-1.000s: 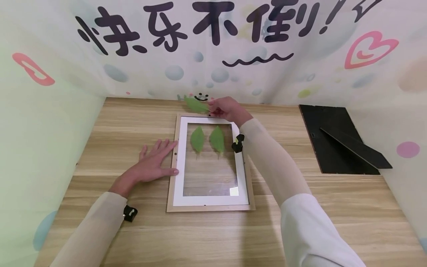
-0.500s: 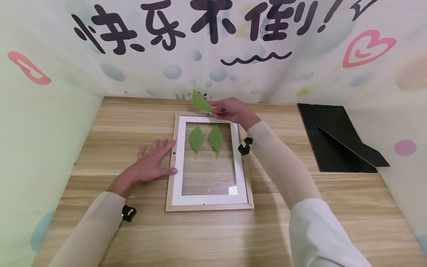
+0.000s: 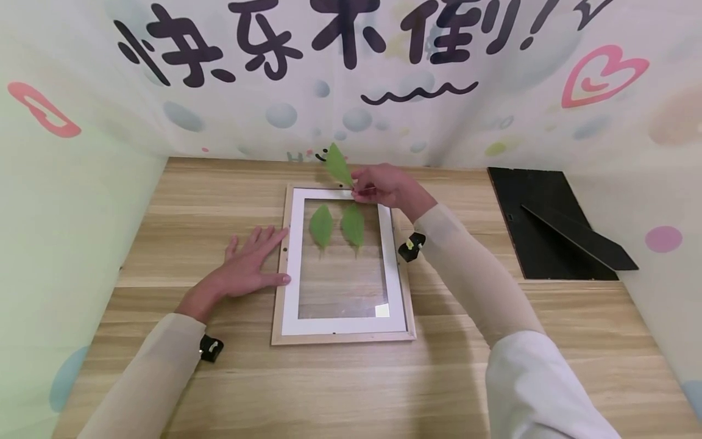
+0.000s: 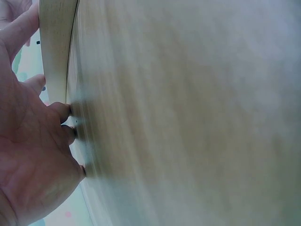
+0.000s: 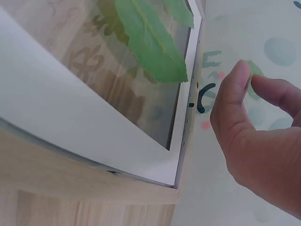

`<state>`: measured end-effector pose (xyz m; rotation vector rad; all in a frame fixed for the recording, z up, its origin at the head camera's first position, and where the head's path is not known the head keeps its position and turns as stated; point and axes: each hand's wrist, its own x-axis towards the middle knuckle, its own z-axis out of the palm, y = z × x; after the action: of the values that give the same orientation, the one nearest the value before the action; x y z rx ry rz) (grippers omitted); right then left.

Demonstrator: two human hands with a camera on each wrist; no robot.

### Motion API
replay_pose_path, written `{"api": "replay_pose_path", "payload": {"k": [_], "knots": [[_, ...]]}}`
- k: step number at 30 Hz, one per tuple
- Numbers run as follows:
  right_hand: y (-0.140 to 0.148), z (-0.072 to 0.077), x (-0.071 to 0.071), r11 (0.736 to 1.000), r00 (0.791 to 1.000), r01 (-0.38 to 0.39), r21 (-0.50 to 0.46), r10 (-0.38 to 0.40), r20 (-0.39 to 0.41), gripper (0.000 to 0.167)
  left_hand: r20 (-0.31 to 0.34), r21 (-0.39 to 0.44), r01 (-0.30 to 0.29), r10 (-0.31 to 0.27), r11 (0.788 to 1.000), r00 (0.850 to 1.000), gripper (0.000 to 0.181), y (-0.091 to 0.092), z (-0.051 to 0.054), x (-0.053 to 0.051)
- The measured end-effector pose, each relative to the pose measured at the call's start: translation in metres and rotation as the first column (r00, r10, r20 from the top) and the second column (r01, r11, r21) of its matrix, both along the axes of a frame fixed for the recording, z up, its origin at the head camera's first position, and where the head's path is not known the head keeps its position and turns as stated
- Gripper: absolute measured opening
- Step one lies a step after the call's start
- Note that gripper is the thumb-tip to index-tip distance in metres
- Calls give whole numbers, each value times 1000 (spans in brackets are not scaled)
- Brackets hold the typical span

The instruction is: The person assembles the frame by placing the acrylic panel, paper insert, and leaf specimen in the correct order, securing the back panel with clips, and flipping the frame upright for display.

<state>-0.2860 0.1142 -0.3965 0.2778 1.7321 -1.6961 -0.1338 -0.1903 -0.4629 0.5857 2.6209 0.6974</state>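
A wooden picture frame (image 3: 343,339) with a white mat and a clear pane lies flat on the table. Two green leaves, a left leaf (image 3: 321,225) and a right leaf (image 3: 353,226), lie side by side in its upper part. Above the frame's top edge, my right hand (image 3: 390,185) pinches a third leaf (image 3: 337,163) by its stem, the blade pointing up and away. In the right wrist view, thumb and fingertip meet on that leaf, mostly hidden behind them. My left hand (image 3: 249,263) has its fingers spread, thumb and a fingertip touching the frame's left side.
At the right of the wood-grain table (image 3: 340,390) lies a black backing board (image 3: 548,225) with its stand leg raised. A printed cloth (image 3: 236,122) hangs behind the table, and pale walls close in both sides.
My right hand has shifted slightly right and a little down. The pinched leaf has swung from lying sideways to pointing upward. My left hand stays on the frame.
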Motion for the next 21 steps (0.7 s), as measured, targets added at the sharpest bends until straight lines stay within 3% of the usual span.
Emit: {"api": "replay_pose_path", "payload": {"k": [15,21], "knots": [[4,-1,19,998,999,-42,-47,42,7,27,6,-11,-1,1,1000,1000,96,0,0,-1],[8,1,31,995,999,-53,-88,54,8,30,3,-12,-1,1,1000,1000,96,0,-1,-1]]}}
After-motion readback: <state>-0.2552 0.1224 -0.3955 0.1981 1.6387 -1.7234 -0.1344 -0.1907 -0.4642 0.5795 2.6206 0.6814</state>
